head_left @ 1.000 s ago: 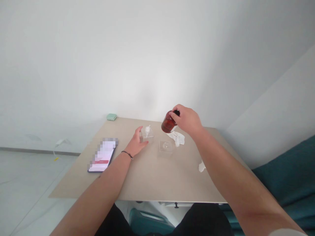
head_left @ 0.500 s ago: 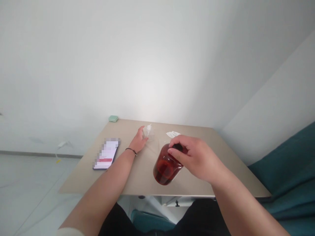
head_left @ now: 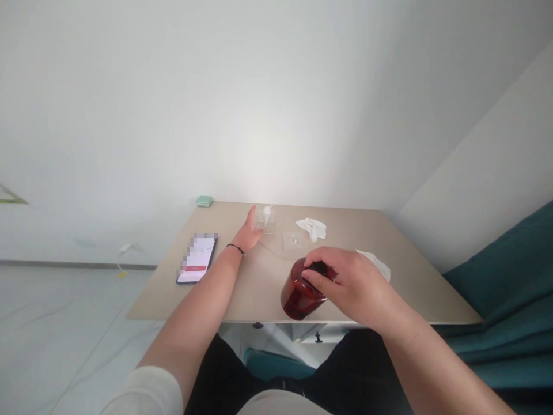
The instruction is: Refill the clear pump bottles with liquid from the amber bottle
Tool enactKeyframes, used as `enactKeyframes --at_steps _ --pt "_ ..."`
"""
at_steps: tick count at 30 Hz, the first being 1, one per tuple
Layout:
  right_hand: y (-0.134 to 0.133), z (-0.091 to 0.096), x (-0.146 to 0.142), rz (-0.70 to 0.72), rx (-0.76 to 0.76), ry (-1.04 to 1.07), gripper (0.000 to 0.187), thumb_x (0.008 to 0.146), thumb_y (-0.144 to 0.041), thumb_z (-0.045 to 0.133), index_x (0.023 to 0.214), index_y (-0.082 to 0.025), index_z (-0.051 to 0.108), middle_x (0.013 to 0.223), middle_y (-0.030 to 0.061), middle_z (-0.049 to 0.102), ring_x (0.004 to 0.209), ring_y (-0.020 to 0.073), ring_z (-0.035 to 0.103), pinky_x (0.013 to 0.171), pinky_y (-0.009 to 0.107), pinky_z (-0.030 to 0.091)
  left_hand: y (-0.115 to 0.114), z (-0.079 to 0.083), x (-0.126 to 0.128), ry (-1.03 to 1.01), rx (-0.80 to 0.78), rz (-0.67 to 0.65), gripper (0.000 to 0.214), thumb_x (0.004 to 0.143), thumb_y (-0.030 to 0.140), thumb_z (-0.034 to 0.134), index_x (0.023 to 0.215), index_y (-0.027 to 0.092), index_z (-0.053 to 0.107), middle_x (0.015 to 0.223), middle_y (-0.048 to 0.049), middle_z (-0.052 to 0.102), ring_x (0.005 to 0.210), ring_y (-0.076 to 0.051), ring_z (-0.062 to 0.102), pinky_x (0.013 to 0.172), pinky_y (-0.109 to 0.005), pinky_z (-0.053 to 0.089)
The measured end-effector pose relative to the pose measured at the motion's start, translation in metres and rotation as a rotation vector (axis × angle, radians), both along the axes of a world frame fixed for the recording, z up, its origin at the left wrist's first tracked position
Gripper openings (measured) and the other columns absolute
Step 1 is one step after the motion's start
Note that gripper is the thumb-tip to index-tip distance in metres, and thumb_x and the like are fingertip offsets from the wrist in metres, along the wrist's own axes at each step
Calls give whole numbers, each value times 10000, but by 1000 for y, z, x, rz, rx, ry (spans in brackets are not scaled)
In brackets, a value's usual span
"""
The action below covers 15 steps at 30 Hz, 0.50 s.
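Right grip (head_left: pixel 348 282) clenches the dark cap of a tilted dark-red bottle (head_left: pixel 298 297) near the front edge of the surface (head_left: pixel 432 305), and such a top-only hold could slip and drop it over that edge, while the open left grip (head_left: pixel 247 233) stays by a clear pump box (head_left: pixel 265 220).

The dark-red bottle (head_left: pixel 297 297) is smooth and glossy, the clear box (head_left: pixel 265 221) shiny plastic, the tabletop (head_left: pixel 254 288) matt, the tissue (head_left: pixel 311 228) crumpled paper.
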State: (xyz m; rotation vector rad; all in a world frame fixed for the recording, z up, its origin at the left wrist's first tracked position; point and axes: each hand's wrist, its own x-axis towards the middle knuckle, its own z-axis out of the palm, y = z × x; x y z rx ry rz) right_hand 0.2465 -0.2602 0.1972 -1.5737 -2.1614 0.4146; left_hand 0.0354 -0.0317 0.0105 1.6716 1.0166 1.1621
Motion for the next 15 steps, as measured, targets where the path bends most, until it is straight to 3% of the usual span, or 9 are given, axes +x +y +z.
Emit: enactKeyframes --at_steps 2,5,7,9,12,15 --pt "0 -2 -1 -24 5 -16 107 904 -331 623 876 -275 710 825 -21 749 674 147 622 616 274 404 -36 17 -1 -52 42 -18 927 870 381 679 1606 206 144 1728 -179 137 1617 -302 121 1308 -530 172" --pt "0 -3 -6 -42 8 -53 99 905 -309 620 866 -269 702 821 -21 748 645 140 601 604 271 375 -111 38 5 -279 91 -252 729 930 508 632 1552 289 320 1632 -140 405 1551 -321 340 1294 -549 253" --pt "-1 -5 -12 -25 22 -84 100 909 -294 612 857 -261 690 791 -21 738 628 135 587 591 265 348 -162 44 15 -234 21 -403 1021 727 523 859 1563 336 304 1625 -114 418 1533 -364 360 1284 -543 296" --pt "-2 -9 -20 5 50 -131 107 917 -295 607 852 -248 678 754 -14 719 618 136 574 576 264 314 -200 44 27 -250 -107 -397 1240 542 451 980 1560 350 279 1559 -123 486 1433 -408 488 1190 -562 440" --pt "-6 -14 -30 48 85 -221 175 939 -346 607 822 -225 654 699 4 685 596 143 553 560 278 267 -230 38 37 -227 -187 -207 1015 601 354 941 1470 348 416 1404 -113 602 1283 -378 616 1088 -541 533" --pt "-16 -15 -32 171 103 -254 198 958 -340 593 803 -222 629 669 -1 665 580 145 542 556 299 255 -242 36 29 -191 -186 -237 922 594 307 896 1422 348 494 1269 -94 677 1178 -375 671 989 -537 587"
